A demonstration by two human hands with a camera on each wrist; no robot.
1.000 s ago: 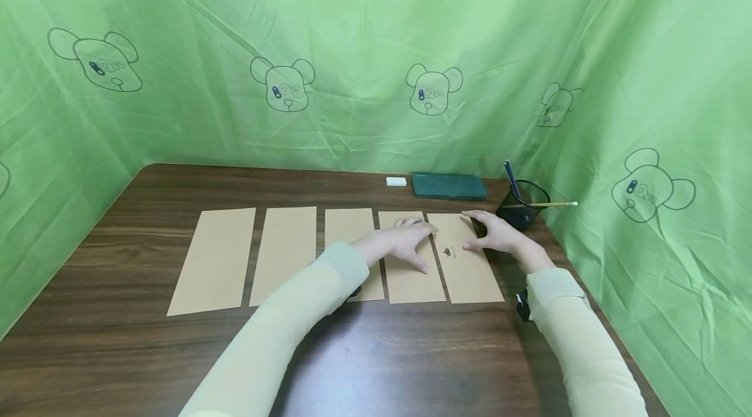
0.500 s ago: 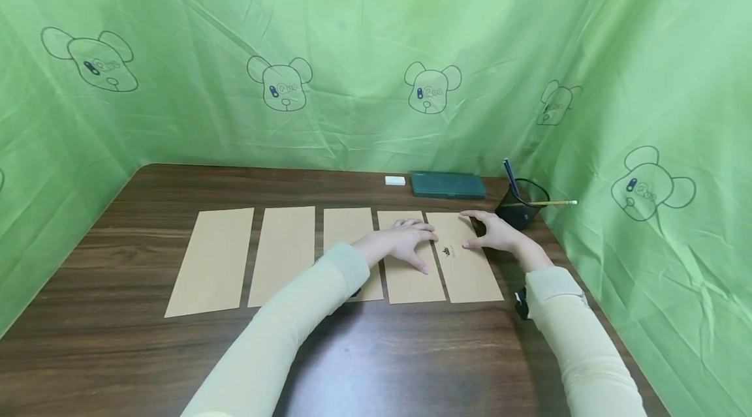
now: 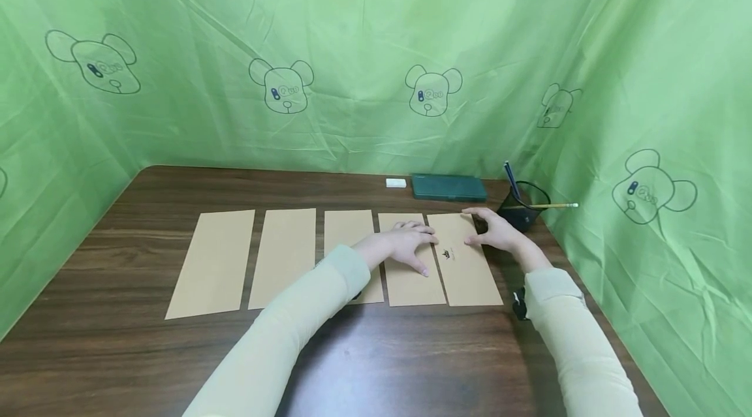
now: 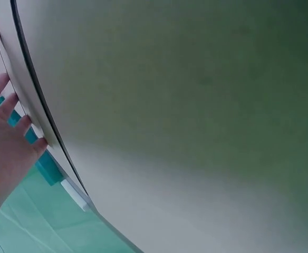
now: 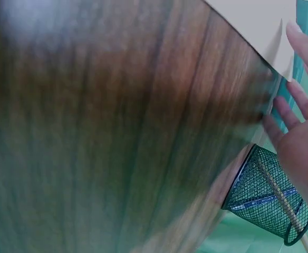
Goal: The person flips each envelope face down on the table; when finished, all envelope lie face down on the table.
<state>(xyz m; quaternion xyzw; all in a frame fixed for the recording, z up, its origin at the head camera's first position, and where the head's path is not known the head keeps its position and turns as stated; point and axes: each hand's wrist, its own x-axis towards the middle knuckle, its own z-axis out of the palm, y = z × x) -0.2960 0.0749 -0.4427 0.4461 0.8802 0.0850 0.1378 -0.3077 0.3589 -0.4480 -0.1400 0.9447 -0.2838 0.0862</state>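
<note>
Flat kraft-brown paper rectangles lie in a row across the table. The rightmost rectangle [image 3: 470, 283] bears a small dark crown print. My left hand [image 3: 405, 246] reaches over the rectangle second from the right [image 3: 414, 290], fingers spread, fingertips right at the gap beside the rightmost one. The left wrist view shows those fingers [image 4: 6, 108] extended along the paper edges. My right hand [image 3: 498, 232] is at the upper right edge of the rightmost rectangle. In the right wrist view, its thumb lies over the paper [image 5: 259, 23] and a fingertip is at the corner.
Behind the row lie a dark green flat case [image 3: 449, 187] and a white eraser [image 3: 396, 183]. A black mesh pen cup [image 3: 519, 216], tipped over, holds a pencil [image 3: 555, 205] and a blue pen [image 3: 512, 179]. Green curtains [image 3: 352, 45] enclose the wooden table [image 3: 376, 365].
My right thumb has shifted slightly away from me along the rightmost rectangle. The left hand stays in place, and the paper row looks the same.
</note>
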